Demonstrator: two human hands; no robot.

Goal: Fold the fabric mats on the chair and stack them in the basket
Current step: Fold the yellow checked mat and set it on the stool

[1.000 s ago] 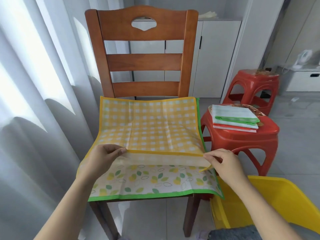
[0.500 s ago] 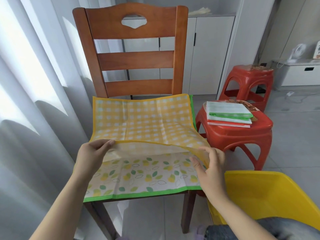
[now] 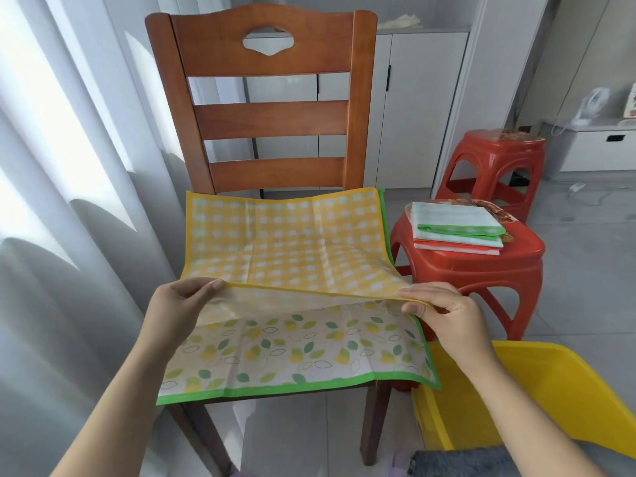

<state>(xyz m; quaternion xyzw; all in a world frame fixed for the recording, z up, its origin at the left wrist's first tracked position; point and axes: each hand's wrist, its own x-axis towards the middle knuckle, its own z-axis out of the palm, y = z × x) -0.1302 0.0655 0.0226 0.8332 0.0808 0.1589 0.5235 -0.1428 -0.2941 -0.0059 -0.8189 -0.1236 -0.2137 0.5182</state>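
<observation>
I have both hands on the near edge of the yellow checked mat (image 3: 285, 242) — my left hand (image 3: 179, 306) pinches its near-left corner between thumb and fingers, and my right hand (image 3: 444, 309) grips the near-right corner the same way, fingers curled over the yellow hem. That edge is lifted off the layer beneath, so the pale underside shows between my hands, while the far part of the mat lies flat on the seat of the wooden chair (image 3: 265, 63) beyond them. Under it, just below my hands, the leaf-print mat (image 3: 296, 352) with its green border lies spread on the seat, its near edge hanging slightly past the seat front. Below my right hand, close to my forearm, sits the yellow basket (image 3: 564, 401) on the floor; I can't see anything in the part of it that shows. Beyond my right hand a red stool (image 3: 475, 266) stands just beside the chair, carrying a small stack of folded mats (image 3: 457, 223) — green-edged ones on top, a red-edged one at the bottom. A second red stool (image 3: 492, 160) stands further off behind it, and a white curtain (image 3: 62, 201) hangs to the left of my left hand.
</observation>
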